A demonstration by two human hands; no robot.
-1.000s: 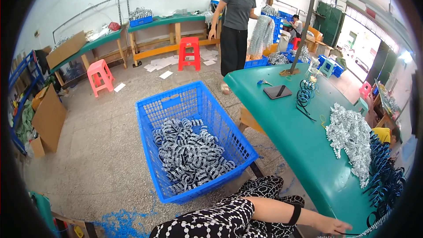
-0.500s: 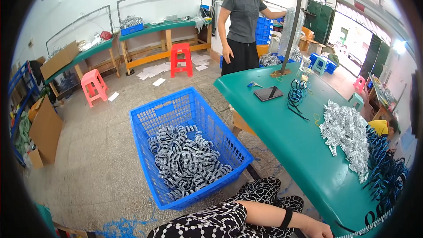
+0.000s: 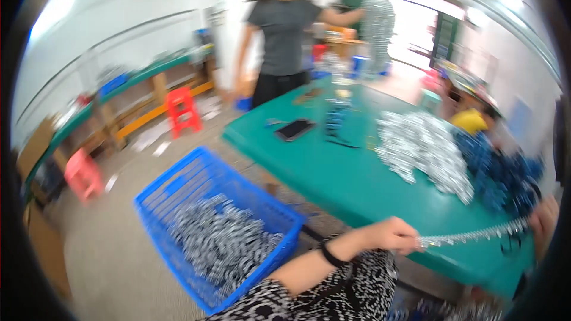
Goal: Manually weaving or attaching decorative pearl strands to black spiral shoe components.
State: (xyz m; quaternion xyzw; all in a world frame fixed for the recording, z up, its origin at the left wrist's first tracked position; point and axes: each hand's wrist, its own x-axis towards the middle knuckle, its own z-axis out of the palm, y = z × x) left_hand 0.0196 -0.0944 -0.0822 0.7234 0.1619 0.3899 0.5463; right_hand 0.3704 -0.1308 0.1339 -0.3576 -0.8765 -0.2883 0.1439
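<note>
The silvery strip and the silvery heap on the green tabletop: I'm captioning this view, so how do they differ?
The silvery strip stretches lengthwise between the left hand and right hand; the silvery heap lies loose on the green tabletop. The strip is one narrow line, whereas the heap is a broad, jumbled mass. Both look silvery.

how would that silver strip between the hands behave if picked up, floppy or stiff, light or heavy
The silver strip is probably floppy, as it bows slightly between the left hand and right hand. It looks narrow and thin, so likely light. Its jagged lower edge might snag, though blur hides the detail.
</note>
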